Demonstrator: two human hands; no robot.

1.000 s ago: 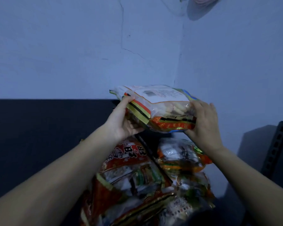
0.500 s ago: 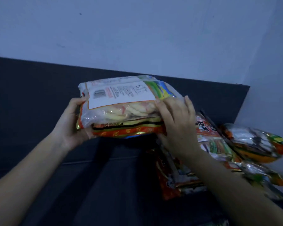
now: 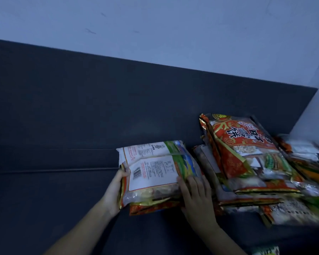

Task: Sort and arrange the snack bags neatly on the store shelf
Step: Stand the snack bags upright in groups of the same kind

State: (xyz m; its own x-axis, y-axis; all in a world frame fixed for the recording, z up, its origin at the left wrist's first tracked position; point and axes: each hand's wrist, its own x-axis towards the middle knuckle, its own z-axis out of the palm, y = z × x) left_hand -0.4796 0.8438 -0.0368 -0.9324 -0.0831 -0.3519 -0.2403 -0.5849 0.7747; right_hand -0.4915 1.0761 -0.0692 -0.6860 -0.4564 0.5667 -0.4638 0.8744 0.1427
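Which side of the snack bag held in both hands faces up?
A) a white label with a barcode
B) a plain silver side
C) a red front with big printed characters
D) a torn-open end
A: the snack bag, held between the left hand and the right hand, shows a white label with a barcode on its upper face.

Dark shelf (image 3: 63, 199) with snack bags (image 3: 234, 155)
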